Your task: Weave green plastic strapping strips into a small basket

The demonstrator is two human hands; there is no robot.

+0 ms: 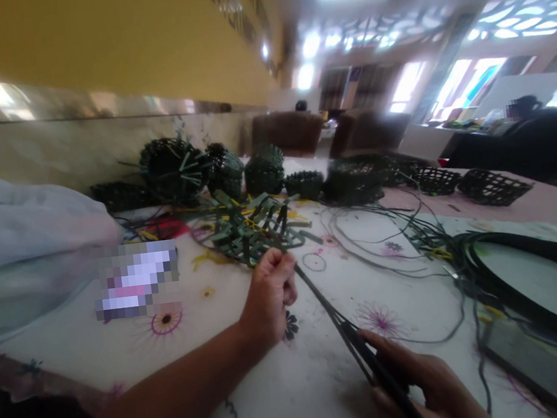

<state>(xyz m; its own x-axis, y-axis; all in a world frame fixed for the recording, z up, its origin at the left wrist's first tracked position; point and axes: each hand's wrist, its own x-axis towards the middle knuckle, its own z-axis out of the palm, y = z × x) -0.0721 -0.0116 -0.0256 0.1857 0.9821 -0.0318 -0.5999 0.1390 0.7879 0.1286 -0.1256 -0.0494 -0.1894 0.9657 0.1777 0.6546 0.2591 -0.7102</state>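
Observation:
My left hand [272, 290] is closed in a fist around a narrow dark green strip [314, 290], which runs down and right from it. Just beyond the fist lies a loosely woven green piece [248, 229] with strip ends sticking out. At the lower right, my right hand [426, 380] is closed around a long, dark, narrow tool [385, 374], its exact kind unclear. The strip meets the tool's tip, and a thin length splits off below it toward my right fingers.
Several dark woven baskets [264, 170] line the table's back. A coil of dark strips [510, 256] and loose thin strands lie right, near a grey flat block [533, 368]. A blurred-out phone-like object [138, 278] and a white plastic bag [23, 224] are left. A person [523, 110] sits far right.

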